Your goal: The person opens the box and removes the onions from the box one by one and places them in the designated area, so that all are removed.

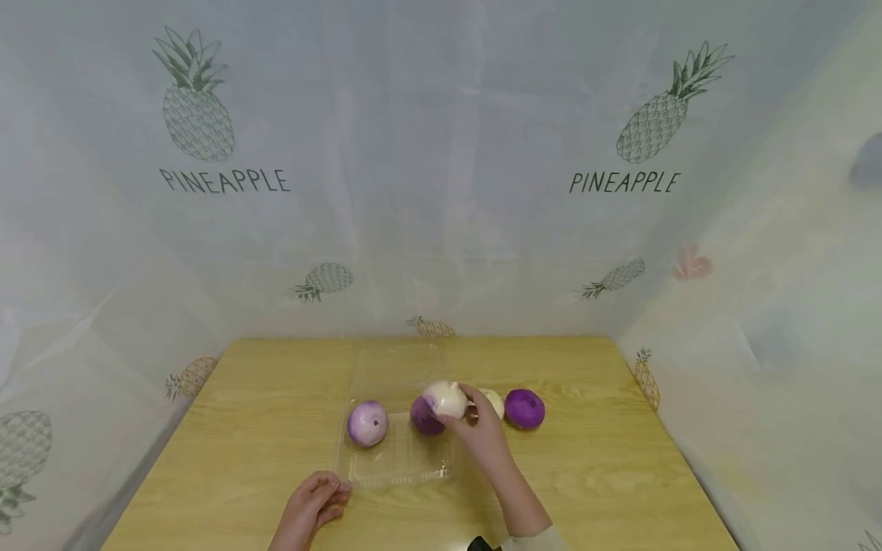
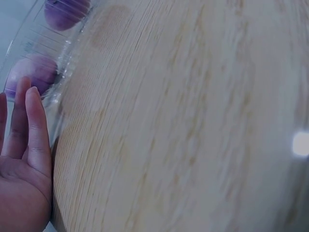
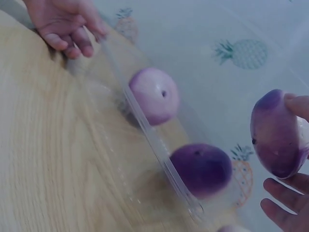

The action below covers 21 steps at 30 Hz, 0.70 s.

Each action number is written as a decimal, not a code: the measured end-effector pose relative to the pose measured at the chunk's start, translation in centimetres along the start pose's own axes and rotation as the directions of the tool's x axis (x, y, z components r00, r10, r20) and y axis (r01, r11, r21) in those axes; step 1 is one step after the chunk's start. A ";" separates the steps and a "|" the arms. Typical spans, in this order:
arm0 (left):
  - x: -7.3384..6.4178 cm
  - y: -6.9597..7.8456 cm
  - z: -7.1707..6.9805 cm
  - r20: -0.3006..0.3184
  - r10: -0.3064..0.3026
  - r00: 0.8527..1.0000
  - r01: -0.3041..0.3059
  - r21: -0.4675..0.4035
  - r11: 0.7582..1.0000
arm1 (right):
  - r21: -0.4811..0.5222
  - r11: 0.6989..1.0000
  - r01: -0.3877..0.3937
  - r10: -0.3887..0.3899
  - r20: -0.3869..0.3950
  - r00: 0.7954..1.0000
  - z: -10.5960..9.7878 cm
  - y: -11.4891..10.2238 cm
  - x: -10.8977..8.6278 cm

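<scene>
My right hand (image 1: 485, 432) pinches a round purple-and-white onion-like vegetable (image 1: 446, 399) between thumb and fingers. In the head view it overlaps a dark purple one (image 3: 202, 169) in the right half of a clear plastic box (image 1: 393, 480). A pale purple one (image 1: 368, 423) sits in the box's left half, a small dark hole showing in it. At the front left corner, my left hand (image 1: 313, 505) pinches the box rim between thumb and index finger. Its other fingers (image 2: 37, 125) lie loosely extended beside the box in the left wrist view.
Right of the box lie a pale cream round vegetable (image 1: 493, 402), partly behind my right hand, and a bright purple one (image 1: 525, 409). The box's clear lid (image 1: 396, 363) lies folded back on the wooden table (image 1: 586, 474). A pineapple-print sheet (image 1: 427, 229) surrounds the table.
</scene>
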State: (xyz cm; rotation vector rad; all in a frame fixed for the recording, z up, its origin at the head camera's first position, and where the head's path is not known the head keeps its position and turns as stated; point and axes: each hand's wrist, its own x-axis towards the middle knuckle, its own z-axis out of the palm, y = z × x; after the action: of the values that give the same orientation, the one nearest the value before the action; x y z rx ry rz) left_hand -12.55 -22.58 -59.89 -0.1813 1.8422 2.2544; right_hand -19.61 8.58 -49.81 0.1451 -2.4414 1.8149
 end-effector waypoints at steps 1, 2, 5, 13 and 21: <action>0.0 0.0 0.1 -0.012 0.000 1.000 0.000 0.003 1.000 | 0.001 1.000 -0.004 0.004 -0.016 1.000 -0.3 0.1 0.0; 0.0 0.1 0.2 -0.025 -0.002 1.000 0.002 0.007 1.000 | -0.002 1.000 -0.005 0.005 -0.031 0.999 -0.6 0.2 0.0; 0.0 0.2 0.4 -0.048 -0.015 0.999 0.015 0.011 1.000 | -0.017 1.000 -0.022 0.020 -0.088 0.996 -1.6 0.6 0.1; 0.0 0.3 0.5 -0.076 -0.017 0.997 0.017 0.004 1.000 | -0.014 0.996 -0.084 0.080 -0.175 0.981 -4.6 1.8 0.1; 0.1 0.3 0.9 -0.119 -0.021 0.993 0.021 0.002 1.000 | -0.023 0.991 -0.135 0.125 -0.251 0.960 -7.7 3.1 0.1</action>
State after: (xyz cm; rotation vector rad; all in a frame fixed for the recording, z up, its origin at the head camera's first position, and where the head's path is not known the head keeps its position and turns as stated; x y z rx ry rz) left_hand -12.68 -21.80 -59.42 -0.3398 1.8920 2.2720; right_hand -20.02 16.83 -50.55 -0.2388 -2.3557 1.7109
